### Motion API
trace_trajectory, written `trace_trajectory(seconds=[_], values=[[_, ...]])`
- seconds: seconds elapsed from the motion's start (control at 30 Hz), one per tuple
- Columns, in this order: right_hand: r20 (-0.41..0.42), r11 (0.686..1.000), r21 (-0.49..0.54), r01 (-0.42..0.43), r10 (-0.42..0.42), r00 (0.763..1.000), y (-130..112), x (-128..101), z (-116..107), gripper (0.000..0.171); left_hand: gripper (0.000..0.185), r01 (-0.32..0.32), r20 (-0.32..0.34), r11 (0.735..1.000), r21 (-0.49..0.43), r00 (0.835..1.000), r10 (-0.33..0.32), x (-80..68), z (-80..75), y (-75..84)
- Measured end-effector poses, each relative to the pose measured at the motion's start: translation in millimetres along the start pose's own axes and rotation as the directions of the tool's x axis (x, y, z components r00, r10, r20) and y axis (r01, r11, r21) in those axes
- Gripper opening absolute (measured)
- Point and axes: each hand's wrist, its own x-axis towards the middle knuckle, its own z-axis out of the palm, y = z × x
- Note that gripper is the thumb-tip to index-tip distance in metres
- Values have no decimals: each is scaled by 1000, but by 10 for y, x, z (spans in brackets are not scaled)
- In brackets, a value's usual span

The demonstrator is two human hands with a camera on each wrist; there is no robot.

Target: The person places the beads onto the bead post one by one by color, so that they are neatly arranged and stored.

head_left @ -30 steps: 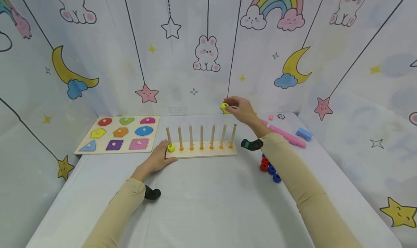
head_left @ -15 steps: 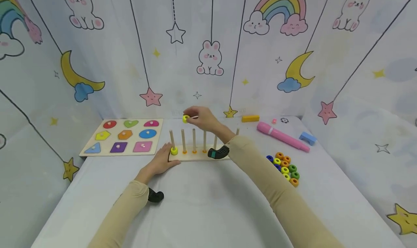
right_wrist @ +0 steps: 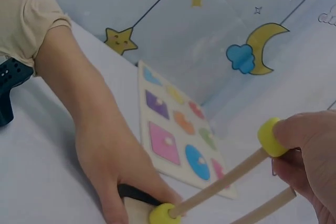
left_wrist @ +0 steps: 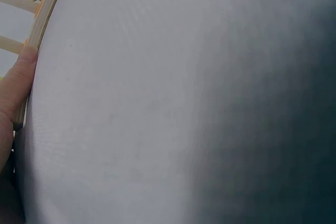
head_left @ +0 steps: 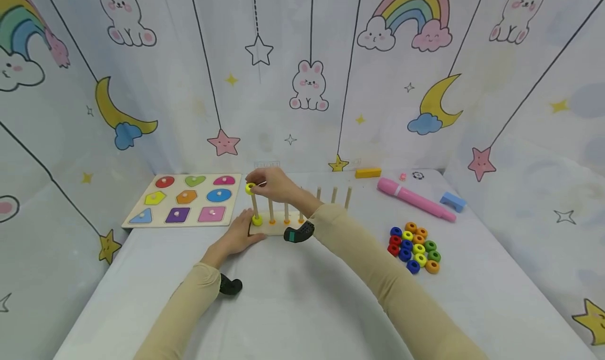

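Note:
My right hand (head_left: 275,185) pinches a yellow bead (head_left: 250,188) between thumb and fingertips at the top of the leftmost peg. In the right wrist view that bead (right_wrist: 271,137) sits right at the peg's (right_wrist: 220,184) tip. Another yellow bead (head_left: 257,220) rests at the foot of the same peg. My left hand (head_left: 238,234) grips the left end of the wooden peg board (head_left: 279,227), thumb along its front edge. The left wrist view shows the thumb (left_wrist: 18,80) against the board's edge (left_wrist: 44,19). My right hand and wrist hide some of the other pegs.
Loose beads in red, blue, yellow, green and orange (head_left: 418,239) lie to the right. Behind them are a pink marker-shaped stick (head_left: 416,199), a blue block (head_left: 452,202) and a yellow block (head_left: 367,173). A shape puzzle board (head_left: 160,207) lies at the back left.
My right hand has carried the yellow bead leftward from beyond the board's right end, then down to the leftmost peg's tip. My left hand stays at the board's left end.

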Motion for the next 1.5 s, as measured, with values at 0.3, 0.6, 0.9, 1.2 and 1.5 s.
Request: trace_trajectory(seconds=[0.3,0.6,0.9,1.2,1.5], values=[[19,999,-36,14,-13,1000,-16,-10,-4,29,85,13,16,1000,2,1000,-13,1,20,39],[34,998,-60,-10,12,999,-86,6,-40,28,87,38,12,999,4,999,-38,6,30,-13],[38,996,-90,-27,30,999,-61,10,-8,29,87,4,-6,1000,-16,1000,-4,0,39,-38],[-86,999,-40,-13,9,996,77,-156,-360,28,97,-1,-1,1000,-22,1000,1,6,26,8],[-274,990,113,-82,110,955,637,-833,-1088,26,93,10,24,1000,-11,1000,-10,18,30,7]])
